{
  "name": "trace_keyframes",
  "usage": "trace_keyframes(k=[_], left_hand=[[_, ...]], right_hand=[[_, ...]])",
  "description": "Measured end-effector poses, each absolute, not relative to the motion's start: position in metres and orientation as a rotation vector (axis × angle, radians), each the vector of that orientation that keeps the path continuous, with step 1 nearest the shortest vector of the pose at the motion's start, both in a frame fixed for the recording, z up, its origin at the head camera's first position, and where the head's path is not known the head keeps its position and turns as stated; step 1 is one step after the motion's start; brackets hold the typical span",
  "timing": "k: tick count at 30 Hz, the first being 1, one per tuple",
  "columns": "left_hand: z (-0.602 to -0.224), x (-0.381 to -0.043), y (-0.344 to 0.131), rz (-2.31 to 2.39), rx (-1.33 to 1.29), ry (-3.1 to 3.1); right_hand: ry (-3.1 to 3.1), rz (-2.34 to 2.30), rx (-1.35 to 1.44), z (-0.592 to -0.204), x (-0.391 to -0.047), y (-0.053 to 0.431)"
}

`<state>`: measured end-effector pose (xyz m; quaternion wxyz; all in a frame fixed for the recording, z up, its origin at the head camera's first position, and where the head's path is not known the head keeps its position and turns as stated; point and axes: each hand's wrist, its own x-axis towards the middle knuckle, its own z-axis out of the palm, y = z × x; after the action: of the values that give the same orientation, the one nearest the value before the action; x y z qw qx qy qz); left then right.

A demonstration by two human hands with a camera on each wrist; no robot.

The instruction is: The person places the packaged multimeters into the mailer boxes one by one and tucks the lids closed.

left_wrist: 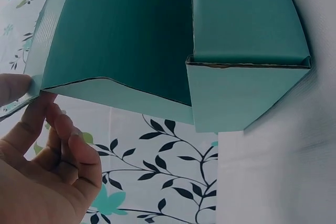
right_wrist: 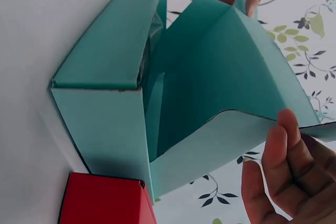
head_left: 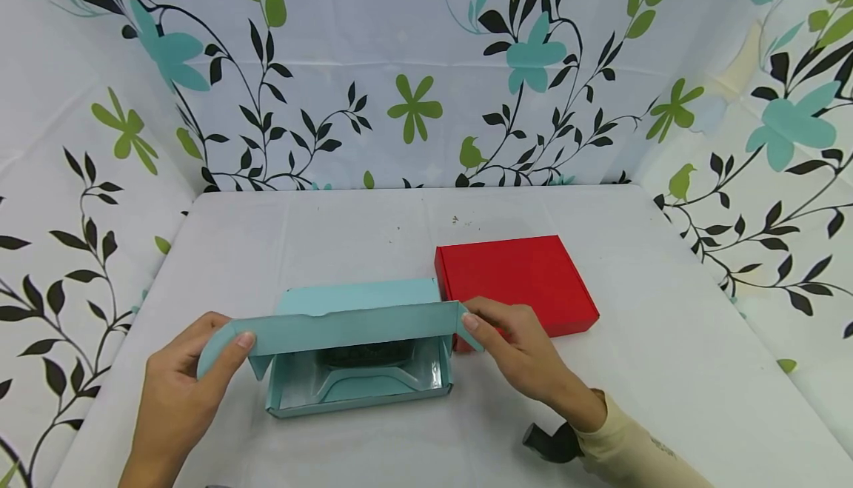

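A teal cardboard box [head_left: 360, 403] stands on the white table with its hinged lid [head_left: 353, 327] partly raised. My left hand [head_left: 189, 377] pinches the lid's left front corner between thumb and fingers, as the left wrist view also shows at the lid edge [left_wrist: 44, 51]. At the right front corner, my right hand [head_left: 526, 351] pinches the lid by its side tab [head_left: 470, 331]. Inside the box lies a clear plastic wrapping [head_left: 300, 384] with a dark item [head_left: 366, 355] behind it; the lid hides part of this, and its kind cannot be told.
A closed red box [head_left: 520, 281] lies just behind and right of the teal one, close against it. A black object [head_left: 553, 443] shows beside my right wrist. Patterned cloth [head_left: 413, 66] with leaves and flowers walls the table at the back and sides.
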<state>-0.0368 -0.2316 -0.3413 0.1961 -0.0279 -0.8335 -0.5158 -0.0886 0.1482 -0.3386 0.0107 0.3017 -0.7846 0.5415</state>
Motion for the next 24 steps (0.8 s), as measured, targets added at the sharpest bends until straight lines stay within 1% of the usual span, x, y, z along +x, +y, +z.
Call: trace_keyframes(k=[6,11,15,24], left_hand=[[-0.336,-0.031,-0.231,-1.319,-0.062,-2.399],[-0.328,-0.024,-0.23,-1.132,-0.031,-2.442],[-0.326,-0.02,-0.232,-1.084,-0.028,-2.434],[-0.327,-0.016,-0.235,-1.05,0.124,-2.625]], right_hand=[[-2.43,1.821,0.987,-0.339,-0.085,0.147],[-2.427,1.796,1.033,-0.341,-0.085,0.148],[-2.434,1.795,1.039,-0.341,-0.084,0.148],[-2.448,1.772,1.094,-0.346,-0.081,0.151]])
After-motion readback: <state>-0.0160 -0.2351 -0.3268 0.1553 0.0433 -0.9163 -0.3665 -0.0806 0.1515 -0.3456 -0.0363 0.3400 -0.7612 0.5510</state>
